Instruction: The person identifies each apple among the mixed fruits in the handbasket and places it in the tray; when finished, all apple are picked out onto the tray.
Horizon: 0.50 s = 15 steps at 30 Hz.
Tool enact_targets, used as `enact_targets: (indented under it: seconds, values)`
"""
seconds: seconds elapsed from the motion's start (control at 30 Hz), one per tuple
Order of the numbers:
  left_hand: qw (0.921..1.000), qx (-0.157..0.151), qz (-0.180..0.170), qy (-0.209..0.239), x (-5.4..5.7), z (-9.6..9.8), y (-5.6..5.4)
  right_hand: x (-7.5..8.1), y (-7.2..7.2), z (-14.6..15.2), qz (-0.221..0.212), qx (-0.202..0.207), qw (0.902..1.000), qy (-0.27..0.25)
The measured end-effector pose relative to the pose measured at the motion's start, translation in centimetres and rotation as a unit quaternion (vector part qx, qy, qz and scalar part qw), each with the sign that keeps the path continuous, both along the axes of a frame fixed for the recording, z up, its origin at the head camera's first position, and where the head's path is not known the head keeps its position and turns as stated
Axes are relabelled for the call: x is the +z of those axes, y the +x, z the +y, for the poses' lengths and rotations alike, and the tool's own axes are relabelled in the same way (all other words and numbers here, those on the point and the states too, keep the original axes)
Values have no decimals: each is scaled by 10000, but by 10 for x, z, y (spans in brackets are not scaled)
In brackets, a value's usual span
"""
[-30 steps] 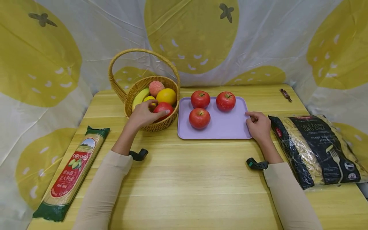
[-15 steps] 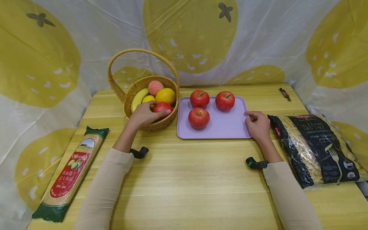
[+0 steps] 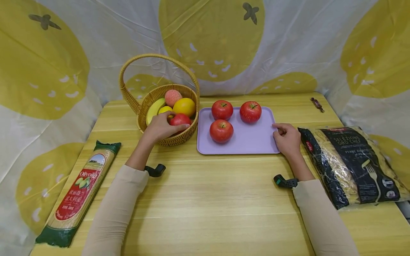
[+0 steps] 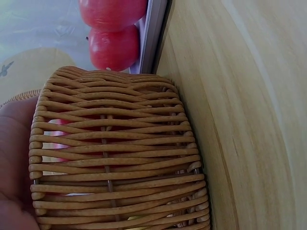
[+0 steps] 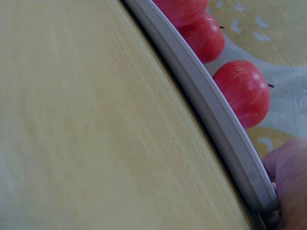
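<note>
In the head view, my left hand reaches over the near rim of the wicker basket. Its thumb and fingers curl round a red apple lying inside; the hand hides part of the fruit. The left wrist view shows the basket's woven wall close up, with the hand at its left. My right hand pinches the right edge of a lilac tray. Three red apples stand on that tray: one back left, one back right and one in front.
Bananas, a pink round fruit and yellow fruits share the basket, under its tall handle. A spaghetti packet lies at the left, a pasta bag at the right. Behind it is a small wrapped sweet.
</note>
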<state>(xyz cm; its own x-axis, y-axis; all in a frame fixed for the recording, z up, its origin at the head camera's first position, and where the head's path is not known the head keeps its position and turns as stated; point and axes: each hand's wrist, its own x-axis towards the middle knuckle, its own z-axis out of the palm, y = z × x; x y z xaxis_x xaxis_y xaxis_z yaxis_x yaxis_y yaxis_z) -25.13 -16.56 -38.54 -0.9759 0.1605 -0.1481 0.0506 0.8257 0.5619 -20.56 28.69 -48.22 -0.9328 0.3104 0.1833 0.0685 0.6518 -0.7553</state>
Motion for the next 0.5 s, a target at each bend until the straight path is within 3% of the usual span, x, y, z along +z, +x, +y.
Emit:
enact_targets:
  seconds: [0.27, 0.5]
  values:
    - [9988, 65, 399, 275, -1, -1, 2, 0, 0, -1, 8, 8, 10000, 20]
    - [9931, 424, 774, 768, -1, 0, 8, 1, 1, -1, -3, 16, 10000, -24]
